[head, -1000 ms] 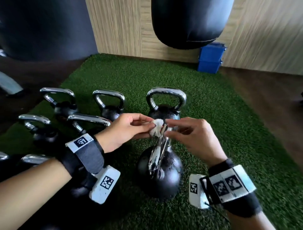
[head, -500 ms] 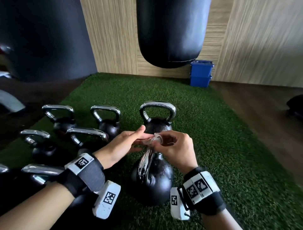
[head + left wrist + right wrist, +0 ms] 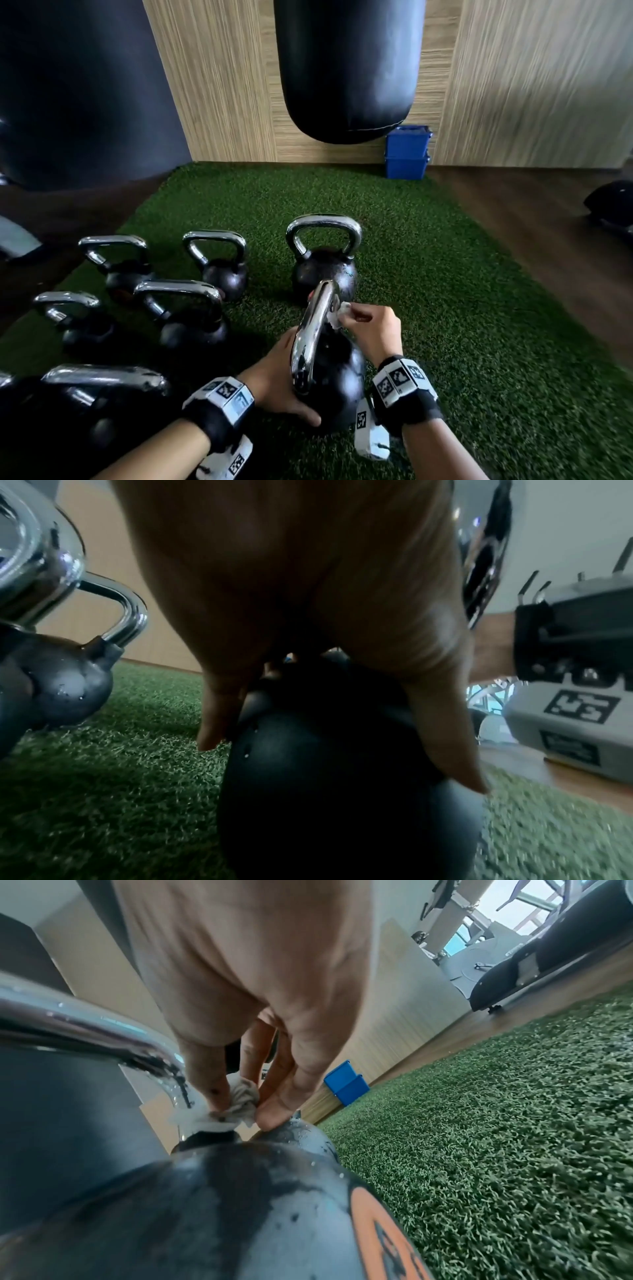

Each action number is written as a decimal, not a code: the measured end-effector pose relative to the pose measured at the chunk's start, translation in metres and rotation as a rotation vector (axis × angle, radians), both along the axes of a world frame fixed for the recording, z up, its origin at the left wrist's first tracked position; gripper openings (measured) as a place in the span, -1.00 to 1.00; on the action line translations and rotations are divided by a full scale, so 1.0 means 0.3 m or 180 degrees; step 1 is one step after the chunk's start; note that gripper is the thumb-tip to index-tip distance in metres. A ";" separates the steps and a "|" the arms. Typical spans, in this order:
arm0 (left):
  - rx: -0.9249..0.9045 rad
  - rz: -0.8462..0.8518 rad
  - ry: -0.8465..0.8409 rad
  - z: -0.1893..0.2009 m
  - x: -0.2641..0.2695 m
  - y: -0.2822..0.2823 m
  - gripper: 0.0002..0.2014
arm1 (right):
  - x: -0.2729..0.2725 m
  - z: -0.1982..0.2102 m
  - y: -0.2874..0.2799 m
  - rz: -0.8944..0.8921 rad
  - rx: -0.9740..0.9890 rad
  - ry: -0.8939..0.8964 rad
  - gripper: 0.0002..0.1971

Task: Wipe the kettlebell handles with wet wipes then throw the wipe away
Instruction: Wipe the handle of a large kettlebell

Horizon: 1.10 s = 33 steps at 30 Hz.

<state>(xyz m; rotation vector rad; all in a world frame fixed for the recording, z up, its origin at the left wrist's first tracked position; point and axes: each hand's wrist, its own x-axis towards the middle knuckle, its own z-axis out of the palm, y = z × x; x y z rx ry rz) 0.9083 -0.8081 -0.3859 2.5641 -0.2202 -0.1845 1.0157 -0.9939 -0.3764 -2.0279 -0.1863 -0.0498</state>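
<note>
At lower centre of the head view, the left hand (image 3: 281, 383) rests with straight fingers against the near kettlebell (image 3: 337, 387) ball. Just right, the right hand (image 3: 371, 329) pinches a crumpled wet wipe (image 3: 337, 313) against the far leg of its chrome handle (image 3: 313, 329).

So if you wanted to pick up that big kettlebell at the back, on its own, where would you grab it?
Probably by the top bar of the rear kettlebell's chrome handle, coming straight down from above. It stands upright on the turf, the loop faces the camera, and its opening looks wide enough for fingers to curl under.
</note>
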 end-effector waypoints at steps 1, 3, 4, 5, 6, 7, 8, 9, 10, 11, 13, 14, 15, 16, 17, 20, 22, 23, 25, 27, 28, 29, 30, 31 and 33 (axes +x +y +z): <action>-0.0007 -0.0022 0.0006 -0.004 -0.002 -0.001 0.41 | 0.003 -0.008 0.008 0.0039 -0.0058 0.0022 -0.71; 0.0000 -0.0104 -0.0064 -0.003 -0.003 -0.002 0.39 | 0.007 -0.021 0.017 0.0099 -0.0096 0.0048 -0.65; 0.0004 -0.0134 -0.0149 -0.001 0.000 -0.005 0.34 | 0.009 -0.023 0.018 0.0121 -0.0075 0.0045 -0.64; -0.0050 -0.0134 -0.0194 0.007 0.001 -0.010 0.27 | 0.012 -0.017 0.019 0.0134 -0.0065 0.0031 -0.65; -0.0127 -0.0139 -0.0198 0.015 0.000 -0.015 0.20 | 0.015 -0.007 0.021 0.0139 -0.0053 -0.0011 -0.68; -0.0180 -0.0148 -0.0181 0.016 0.000 -0.017 0.17 | 0.018 0.008 0.025 0.0136 -0.0024 -0.0094 -0.75; -0.0216 -0.0159 -0.0182 0.011 0.002 -0.014 0.18 | 0.022 0.023 0.032 0.0129 0.0032 -0.0220 -0.83; -0.0261 -0.0165 -0.0185 0.002 0.005 -0.010 0.23 | 0.024 0.037 0.039 0.0127 0.0099 -0.0364 -0.89; -0.0320 -0.0135 -0.0171 -0.003 0.007 -0.006 0.25 | 0.025 0.045 0.044 0.0114 0.0142 -0.0465 -0.89; -0.0370 -0.0065 -0.0148 -0.006 0.007 -0.003 0.29 | 0.026 0.050 0.049 0.0097 0.0152 -0.0507 -0.89; -0.0367 -0.0026 -0.0113 -0.011 0.012 0.002 0.31 | 0.027 0.047 0.048 0.0081 0.0085 -0.0466 -0.86; -0.0335 -0.0040 -0.0111 -0.014 0.014 0.003 0.30 | 0.028 0.045 0.047 0.0076 0.0005 -0.0423 -0.81; -0.0315 -0.0039 -0.0095 -0.017 0.015 0.003 0.30 | 0.031 0.047 0.046 0.0075 -0.0060 -0.0408 -0.78; -0.0318 -0.0017 -0.0076 -0.019 0.015 0.004 0.31 | 0.032 0.055 0.047 0.0085 -0.0086 -0.0450 -0.78; -0.0350 0.0031 -0.0054 -0.020 0.012 0.004 0.32 | 0.030 0.070 0.047 0.0110 -0.0082 -0.0560 -0.79; -0.0486 0.0107 0.0024 -0.024 0.008 0.009 0.36 | 0.005 0.121 0.045 0.0234 -0.0148 -0.1137 -0.71; -0.0343 0.0064 0.0084 -0.021 0.007 0.009 0.40 | -0.022 0.136 0.038 0.0338 -0.0144 -0.1641 -0.68; -0.0220 0.0027 0.0111 -0.018 0.007 0.007 0.42 | -0.036 0.139 0.032 0.0400 -0.0126 -0.1882 -0.68; -0.0051 -0.0047 0.0141 -0.010 0.006 0.002 0.44 | -0.060 0.142 0.016 0.0587 -0.0112 -0.2173 -0.69; -0.0054 -0.0035 0.0159 0.002 0.001 -0.005 0.42 | -0.064 0.155 0.000 0.0761 -0.0098 -0.2231 -0.70; -0.0098 -0.0003 0.0158 0.006 -0.002 -0.007 0.40 | -0.060 0.167 -0.005 0.0806 -0.0090 -0.2207 -0.71; -0.0140 0.0023 0.0145 0.007 -0.004 -0.008 0.39 | -0.056 0.180 -0.007 0.0820 -0.0094 -0.2187 -0.72; -0.0161 0.0037 0.0128 0.009 -0.005 -0.008 0.37 | -0.057 0.191 -0.007 0.0825 -0.0117 -0.2197 -0.73; -0.0164 0.0039 0.0115 0.009 -0.007 -0.008 0.35 | -0.064 0.198 -0.004 0.0836 -0.0149 -0.2251 -0.75; -0.0160 0.0010 0.0076 0.006 -0.002 -0.008 0.26 | -0.100 0.198 -0.003 0.0919 -0.0215 -0.2390 -0.78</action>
